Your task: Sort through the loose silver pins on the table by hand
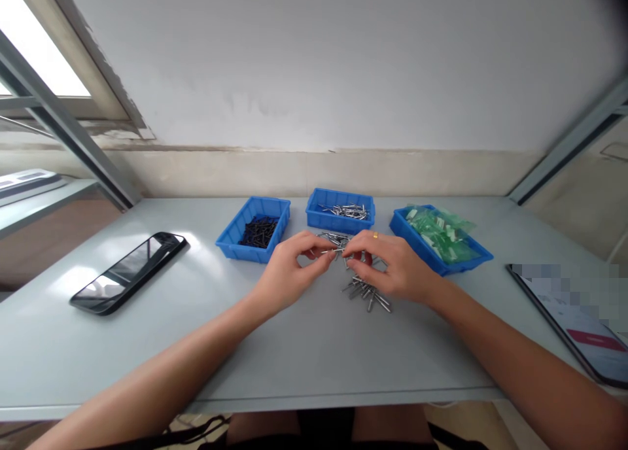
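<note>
Pins [366, 288], silver, slender, loose: strewn at the middle of the desk [314, 358], partly under and to the near side of the right hand [397, 260], with others just near of the middle bin [338, 224]; exact count hidden by overlap

Left hand [289, 267]: thumb and fingertips drawn together on a thin silver piece [333, 250]

Right hand: fingers curled, tips close to the same piece; grip or mere touch, cannot tell

Left bin [240, 252], blue: holding dark screws [260, 232]

Middle bin, blue, far side: holding silver pins of similar look

Right bin [466, 265], blue: holding green packets [439, 233]

Left phone [130, 272]: lying flat, well apart from the hands; right phone [569, 319]: at the right edge, screen lit

Step in hand, by judgement: fingertip handling of single pins over the loose heap

Next move, by judgement: calling for a light, exact pinch, both hands kept close, and care against scattering neighbouring pins
</note>
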A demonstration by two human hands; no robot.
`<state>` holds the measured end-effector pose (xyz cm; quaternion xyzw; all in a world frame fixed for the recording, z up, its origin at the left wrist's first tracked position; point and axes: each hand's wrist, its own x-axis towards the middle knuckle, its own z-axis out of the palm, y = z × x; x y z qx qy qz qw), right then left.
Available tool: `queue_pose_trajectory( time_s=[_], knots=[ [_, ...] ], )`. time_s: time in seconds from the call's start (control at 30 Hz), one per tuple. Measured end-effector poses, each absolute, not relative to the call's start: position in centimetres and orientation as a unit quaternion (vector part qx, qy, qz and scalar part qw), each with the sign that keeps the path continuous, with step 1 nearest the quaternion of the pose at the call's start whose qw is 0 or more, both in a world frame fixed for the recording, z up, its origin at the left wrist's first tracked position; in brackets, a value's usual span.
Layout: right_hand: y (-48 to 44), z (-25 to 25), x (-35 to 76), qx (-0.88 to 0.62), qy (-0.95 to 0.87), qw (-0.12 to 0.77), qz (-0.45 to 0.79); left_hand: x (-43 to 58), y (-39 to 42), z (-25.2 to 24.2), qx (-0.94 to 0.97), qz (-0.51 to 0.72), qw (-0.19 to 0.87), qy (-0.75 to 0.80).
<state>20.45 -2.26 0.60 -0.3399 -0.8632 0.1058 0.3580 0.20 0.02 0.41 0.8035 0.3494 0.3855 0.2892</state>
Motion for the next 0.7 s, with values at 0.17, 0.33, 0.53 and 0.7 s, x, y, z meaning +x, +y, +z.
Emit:
queue_pose_trajectory(
  time_s=[0.17, 0.33, 0.53, 0.7],
  knots=[
    [-1.4, 0.6, 20.9, -0.416, -0.828, 0.366, 0.09, 0.2, 0.4, -0.3, 0.815, 0.35, 0.266, 0.378],
    [0.4, -0.8, 22.1, -0.541, -0.775, 0.324, 0.033, 0.1, 0.4, -1.1, 0.885, 0.229, 0.18, 0.362],
    [0.4, -0.7, 22.1, -0.551, -0.779, 0.298, 0.001, 0.0, 0.3, -1.4, 0.907, 0.176, 0.15, 0.352],
    [-0.2, -0.7, 21.7, -0.514, -0.825, 0.228, 0.048, 0.0, 0.3, -1.3, 0.921, 0.153, 0.15, 0.325]
  ],
)
